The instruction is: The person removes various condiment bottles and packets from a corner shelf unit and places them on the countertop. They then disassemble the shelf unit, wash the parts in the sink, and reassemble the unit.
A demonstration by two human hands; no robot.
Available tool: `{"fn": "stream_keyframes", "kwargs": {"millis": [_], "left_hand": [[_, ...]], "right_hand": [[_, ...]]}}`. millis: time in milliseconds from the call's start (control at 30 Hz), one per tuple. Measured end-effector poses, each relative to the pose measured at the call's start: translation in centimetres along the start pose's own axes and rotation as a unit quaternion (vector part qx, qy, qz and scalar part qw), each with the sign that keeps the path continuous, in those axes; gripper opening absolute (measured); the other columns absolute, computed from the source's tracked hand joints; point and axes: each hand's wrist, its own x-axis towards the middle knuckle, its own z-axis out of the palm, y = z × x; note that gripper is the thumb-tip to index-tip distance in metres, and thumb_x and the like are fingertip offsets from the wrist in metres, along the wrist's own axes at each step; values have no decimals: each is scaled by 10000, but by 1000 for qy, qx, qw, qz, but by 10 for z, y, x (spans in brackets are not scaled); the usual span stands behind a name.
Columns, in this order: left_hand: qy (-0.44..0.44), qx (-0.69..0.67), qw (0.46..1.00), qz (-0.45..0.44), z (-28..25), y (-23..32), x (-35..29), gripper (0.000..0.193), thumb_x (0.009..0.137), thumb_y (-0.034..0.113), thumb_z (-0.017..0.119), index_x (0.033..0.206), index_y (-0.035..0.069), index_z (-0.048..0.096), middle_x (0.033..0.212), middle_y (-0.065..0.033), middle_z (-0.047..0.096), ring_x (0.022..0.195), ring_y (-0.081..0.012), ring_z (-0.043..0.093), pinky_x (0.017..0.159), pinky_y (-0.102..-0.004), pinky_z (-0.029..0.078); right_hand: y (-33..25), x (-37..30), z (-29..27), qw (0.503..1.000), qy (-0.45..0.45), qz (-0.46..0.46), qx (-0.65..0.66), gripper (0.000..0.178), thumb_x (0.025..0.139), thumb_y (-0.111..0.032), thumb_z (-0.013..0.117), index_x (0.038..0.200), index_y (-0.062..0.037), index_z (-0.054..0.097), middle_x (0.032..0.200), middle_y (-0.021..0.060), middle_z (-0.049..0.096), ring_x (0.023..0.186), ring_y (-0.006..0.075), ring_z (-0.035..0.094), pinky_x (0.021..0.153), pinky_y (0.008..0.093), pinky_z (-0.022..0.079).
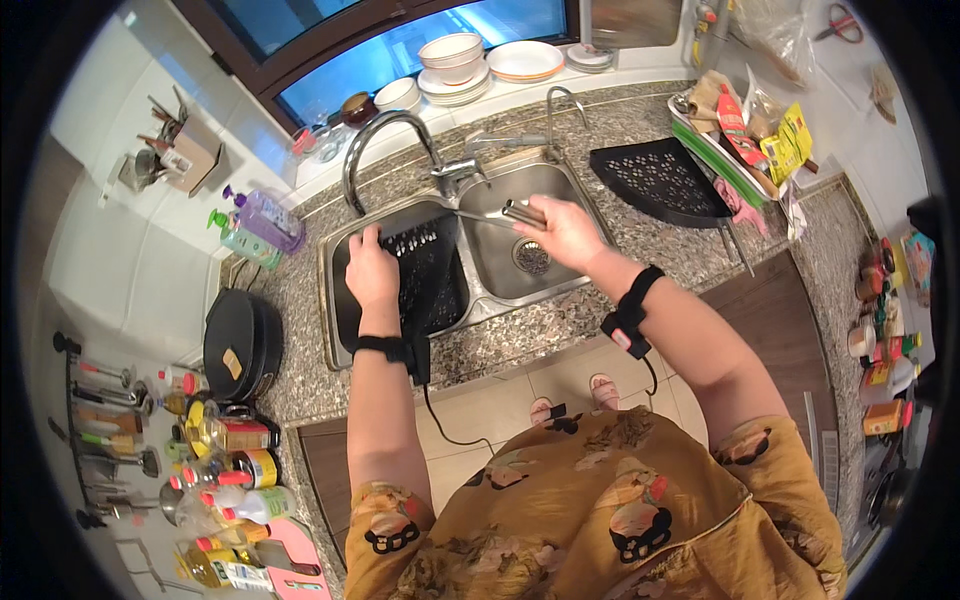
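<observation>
A black perforated corner shelf (432,275) is tilted inside the left sink basin. My left hand (372,268) is closed on its upper left edge. My right hand (568,234), above the right basin, grips a metal tube (522,213) whose end sticks out past the fingers. Another thin metal length (478,217) runs from near that hand toward the shelf; whether they join I cannot tell. A similar fan-shaped black shelf (655,178) lies on the counter to the right, a metal rod (738,250) jutting from it over the edge.
The curved faucet (395,120) arches over the steel double sink (485,308). Soap bottles (262,225) and a black pan (242,345) stand left. Bowls and plates (455,75) line the windowsill. Several packets (785,145) crowd the right corner; oil and sauce bottles (235,450) the left.
</observation>
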Motion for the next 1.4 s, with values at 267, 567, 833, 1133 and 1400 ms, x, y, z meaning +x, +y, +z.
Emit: {"fn": "stream_keyframes", "kwargs": {"millis": [267, 567, 833, 1133, 1400], "left_hand": [[119, -105, 981, 110, -22, 7, -42, 637, 699, -127, 552, 1260, 170, 612, 1139, -100, 602, 1002, -360, 638, 820, -437, 551], [142, -133, 975, 103, -2, -23, -72, 712, 712, -80, 647, 1391, 95, 524, 1352, -165, 559, 1253, -374, 546, 1025, -433, 475], [-34, -85, 994, 63, 15, -30, -89, 959, 793, 180, 783, 1581, 102, 242, 1451, -164, 483, 1361, -320, 456, 1147, -630, 242], [-11, -55, 982, 178, -3, 34, -49, 488, 777, 150, 762, 1252, 160, 648, 1410, -142, 526, 1198, -350, 573, 1009, -503, 461], [4, -27, 981, 194, 13, 36, -62, 411, 809, 151, 688, 1217, 181, 645, 1356, -116, 566, 903, -305, 680, 779, -399, 575]], "right_hand": [[43, 21, -6, 984, -97, -34, -145, 385, 959, -249, 592, 1301, -71, 587, 1162, 186, 678, 1092, 379, 635, 944, 468, 507], [64, 52, 37, 971, -127, 96, 179, 342, 1013, -275, 602, 1199, 8, 557, 821, 74, 651, 726, 163, 602, 663, 327, 504], [23, 34, 71, 971, -111, -59, 205, 291, 979, -180, 636, 1211, -37, 536, 1050, 150, 687, 962, 285, 664, 855, 391, 516], [-27, 1, 64, 979, -146, -143, 0, 330, 875, -47, 629, 1182, -124, 538, 1036, 142, 697, 981, 391, 658, 822, 489, 520], [-44, 7, 71, 966, -259, -24, 8, 260, 922, -314, 597, 1049, -90, 628, 1022, 194, 704, 1014, 406, 655, 872, 505, 516]]}}
